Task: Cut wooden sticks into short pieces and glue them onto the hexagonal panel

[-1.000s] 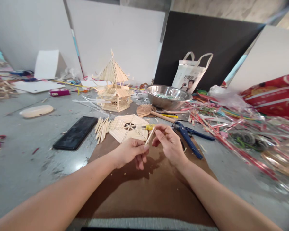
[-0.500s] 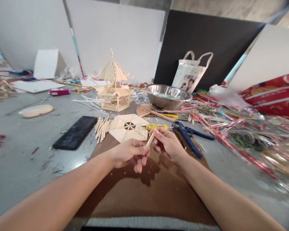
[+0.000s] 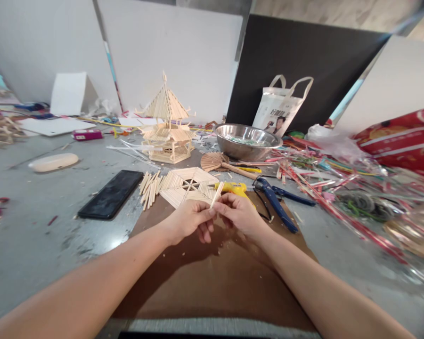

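Observation:
Between my two hands, thin pale wooden sticks (image 3: 217,194) point up and away from me, held at their lower ends. My left hand (image 3: 193,220) pinches them with thumb and fingers from the left. From the right, my right hand (image 3: 238,214) closes on the same sticks, its fingertips nearly touching the left thumb. Just beyond lies a flat hexagonal panel of wooden sticks (image 3: 173,186), with a loose pile of sticks (image 3: 150,190) at its left. A yellow glue gun (image 3: 233,188) rests behind my right hand.
A brown board (image 3: 212,292) lies under my hands. Blue-handled cutters (image 3: 277,205) are at right, a black phone (image 3: 110,195) at left. Farther back stand a wooden stick pagoda (image 3: 167,127), a steel bowl (image 3: 247,146) and a white bag (image 3: 277,108). Tangled strips (image 3: 325,188) cover the right side.
Both hands have moved slightly up and closer together. The sticks now stand steeper and sit a little farther left, and more of the yellow glue gun shows.

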`<state>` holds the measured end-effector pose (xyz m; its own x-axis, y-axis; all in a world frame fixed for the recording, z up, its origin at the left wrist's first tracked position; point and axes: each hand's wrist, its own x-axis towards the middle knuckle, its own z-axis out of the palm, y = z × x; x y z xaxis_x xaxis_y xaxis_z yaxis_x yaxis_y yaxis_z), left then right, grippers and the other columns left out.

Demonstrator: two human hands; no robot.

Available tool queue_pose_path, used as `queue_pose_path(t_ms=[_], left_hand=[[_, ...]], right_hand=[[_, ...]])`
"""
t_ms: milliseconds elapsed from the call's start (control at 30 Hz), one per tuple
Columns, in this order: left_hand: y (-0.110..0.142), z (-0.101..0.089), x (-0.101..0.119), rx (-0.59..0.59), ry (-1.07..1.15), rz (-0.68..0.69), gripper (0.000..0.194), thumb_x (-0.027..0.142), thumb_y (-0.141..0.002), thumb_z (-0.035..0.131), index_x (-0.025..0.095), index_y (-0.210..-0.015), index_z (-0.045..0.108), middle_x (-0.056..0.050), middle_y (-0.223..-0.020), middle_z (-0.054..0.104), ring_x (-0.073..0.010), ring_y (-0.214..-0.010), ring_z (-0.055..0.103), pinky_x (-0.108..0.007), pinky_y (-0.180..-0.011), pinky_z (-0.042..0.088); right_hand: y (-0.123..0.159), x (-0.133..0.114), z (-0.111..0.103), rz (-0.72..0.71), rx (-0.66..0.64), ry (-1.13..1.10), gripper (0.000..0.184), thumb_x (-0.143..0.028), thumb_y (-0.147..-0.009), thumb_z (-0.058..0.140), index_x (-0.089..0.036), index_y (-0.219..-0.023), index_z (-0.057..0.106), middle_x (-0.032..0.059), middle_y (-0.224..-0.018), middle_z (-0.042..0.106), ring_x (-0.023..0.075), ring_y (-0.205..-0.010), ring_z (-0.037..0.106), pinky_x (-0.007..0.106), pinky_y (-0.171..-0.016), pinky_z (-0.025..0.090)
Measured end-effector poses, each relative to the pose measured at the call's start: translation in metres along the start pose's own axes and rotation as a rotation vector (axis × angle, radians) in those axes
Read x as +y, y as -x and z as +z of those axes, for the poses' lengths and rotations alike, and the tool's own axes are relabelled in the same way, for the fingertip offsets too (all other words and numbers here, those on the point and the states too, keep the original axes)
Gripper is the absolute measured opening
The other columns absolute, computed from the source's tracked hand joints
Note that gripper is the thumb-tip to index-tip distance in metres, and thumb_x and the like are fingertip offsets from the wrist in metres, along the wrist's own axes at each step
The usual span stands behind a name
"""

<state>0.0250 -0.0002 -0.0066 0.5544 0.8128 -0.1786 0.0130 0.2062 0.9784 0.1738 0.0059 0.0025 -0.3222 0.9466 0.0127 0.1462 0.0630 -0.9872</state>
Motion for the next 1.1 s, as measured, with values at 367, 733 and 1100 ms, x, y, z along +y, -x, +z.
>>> queue_pose_path(t_ms=[367,733,1100], left_hand=[[-0.001,0.002,0.001,0.042,-0.119,0.003,0.031,0.043,-0.071,0.046,0.013,-0.066,0.045,0.003,-0.052,0.051,-0.0087,-0.037,0.053,-0.018,-0.035,0.041],[-0.002,0.002,0.0,0.125,-0.283,0.024,0.031,0.045,-0.067,0.048,0.014,-0.064,0.047,0.003,-0.05,0.052,-0.0101,-0.038,0.054,-0.019,-0.035,0.041],[-0.002,0.002,0.003,0.168,-0.256,0.033,0.027,0.039,-0.071,0.046,0.013,-0.06,0.045,0.003,-0.048,0.051,-0.0093,-0.037,0.053,-0.018,-0.036,0.041]], right_hand=[[0.002,-0.001,0.0,-0.025,0.052,0.114,0.02,-0.035,-0.068,0.053,-0.015,-0.067,0.05,-0.0047,-0.052,0.048,0.0033,-0.035,0.038,0.017,-0.033,0.029],[0.004,-0.001,0.003,-0.041,0.048,0.133,0.012,-0.026,-0.071,0.047,-0.015,-0.07,0.052,-0.0032,-0.054,0.05,0.0033,-0.034,0.039,0.016,-0.032,0.029],[-0.002,0.012,-0.002,-0.01,0.12,0.181,0.025,-0.035,-0.073,0.043,-0.015,-0.059,0.05,-0.0017,-0.049,0.05,0.0045,-0.031,0.039,0.018,-0.03,0.028]])
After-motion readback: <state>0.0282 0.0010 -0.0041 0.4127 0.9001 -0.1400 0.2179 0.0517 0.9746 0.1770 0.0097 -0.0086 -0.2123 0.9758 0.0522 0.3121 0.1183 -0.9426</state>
